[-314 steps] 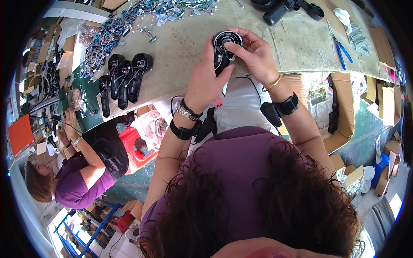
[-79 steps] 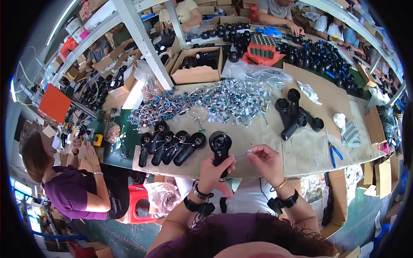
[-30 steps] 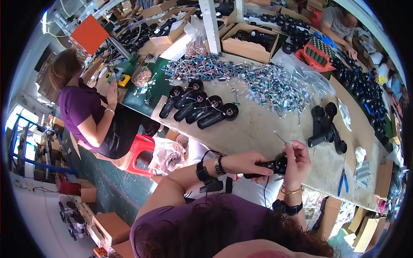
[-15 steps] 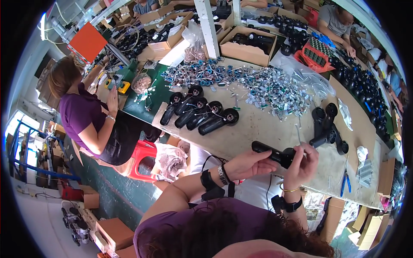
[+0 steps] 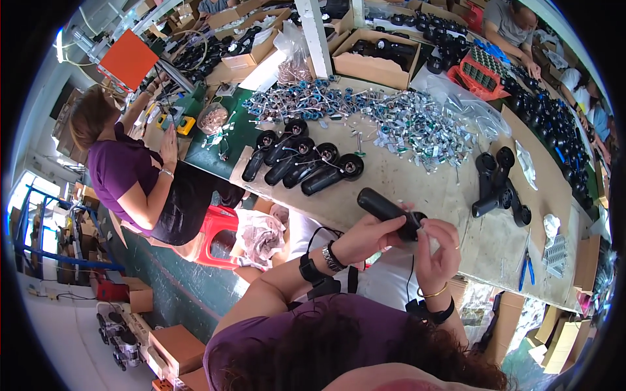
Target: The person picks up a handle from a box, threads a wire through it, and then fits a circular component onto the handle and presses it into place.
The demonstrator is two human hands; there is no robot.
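The black round-headed handle (image 5: pixel 380 203) is held tilted over the near edge of the surface (image 5: pixel 407 174). The left hand (image 5: pixel 370 238) grasps it near its head; the right hand (image 5: pixel 439 254) has its fingertips gathered at that head, though I cannot tell whether they pinch anything small. Good work here likely calls for a steady left grip and light right fingertips. Around it lie wired handles (image 5: pixel 324 178), a heap of small wired parts (image 5: pixel 427 127) and blue-handled pliers (image 5: pixel 523 272). Leftward, a co-worker (image 5: pixel 124 173) sits by a red stool (image 5: pixel 220 241).
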